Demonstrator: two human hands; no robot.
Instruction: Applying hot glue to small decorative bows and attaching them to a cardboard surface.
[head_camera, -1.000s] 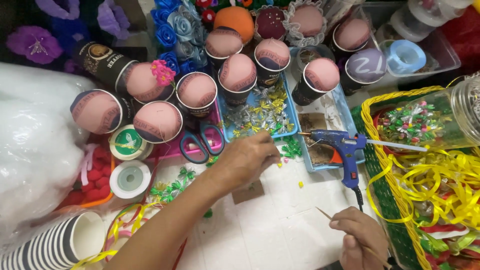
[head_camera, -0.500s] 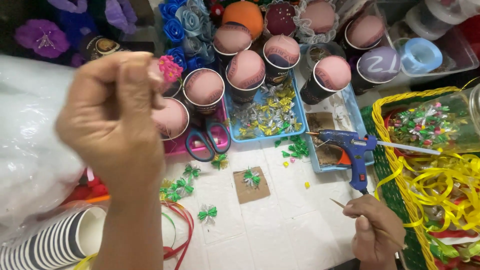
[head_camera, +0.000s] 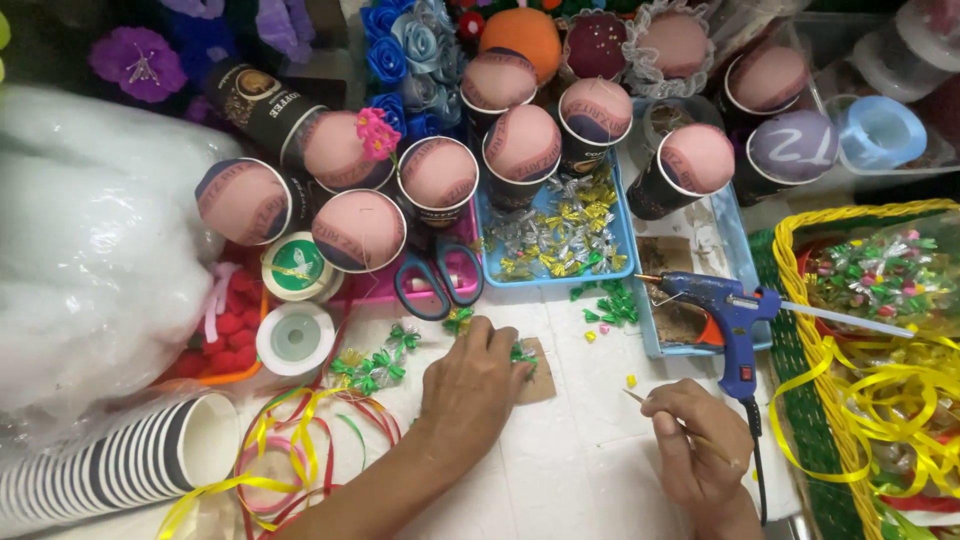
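My left hand (head_camera: 470, 385) rests palm down on the white table, its fingertips on a small green ribbon bow (head_camera: 523, 353) that lies on a brown cardboard square (head_camera: 540, 385). My right hand (head_camera: 700, 445) sits near the front edge, closed around a thin wooden stick (head_camera: 640, 400) that points up and left. Between the two hands the tabletop is bare white. More green bows (head_camera: 375, 365) lie just left of my left hand.
A blue glue gun (head_camera: 725, 310) stands right of the hands beside a yellow wicker basket (head_camera: 800, 330) of ribbons. Dark paper cups topped with pink foam domes (head_camera: 360, 230), scissors (head_camera: 435, 285), a blue tray (head_camera: 485, 250) of bows, tape rolls (head_camera: 295, 338) and stacked cups (head_camera: 110, 465) crowd the back and left.
My left hand, raised close to the camera half a second ago, has come back down onto the bow on the cardboard square. My right hand has stayed low with the stick.
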